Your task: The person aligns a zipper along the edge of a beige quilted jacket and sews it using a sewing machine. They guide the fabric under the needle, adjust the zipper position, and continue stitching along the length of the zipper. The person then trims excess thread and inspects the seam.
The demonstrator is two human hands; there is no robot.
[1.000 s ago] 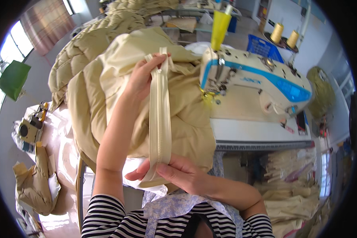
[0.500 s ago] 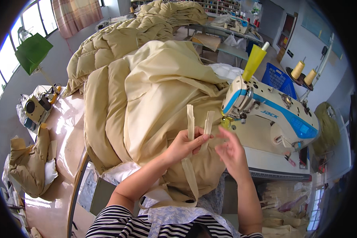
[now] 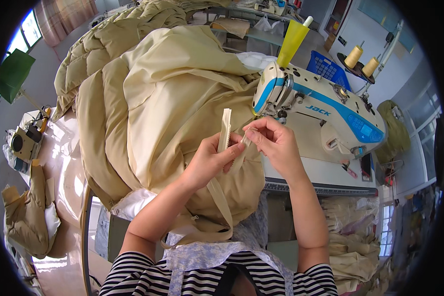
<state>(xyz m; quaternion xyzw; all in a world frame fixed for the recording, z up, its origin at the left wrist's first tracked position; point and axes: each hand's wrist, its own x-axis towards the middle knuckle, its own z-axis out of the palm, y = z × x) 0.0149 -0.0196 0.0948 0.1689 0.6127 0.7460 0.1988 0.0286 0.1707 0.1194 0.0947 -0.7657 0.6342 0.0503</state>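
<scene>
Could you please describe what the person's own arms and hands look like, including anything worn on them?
Both forearms are bare, and the left hand and right hand wear no gloves. I see no rings, watch or bracelet. Short black-and-white striped sleeves cover the upper arms, and a pale floral apron hangs at the chest.
</scene>
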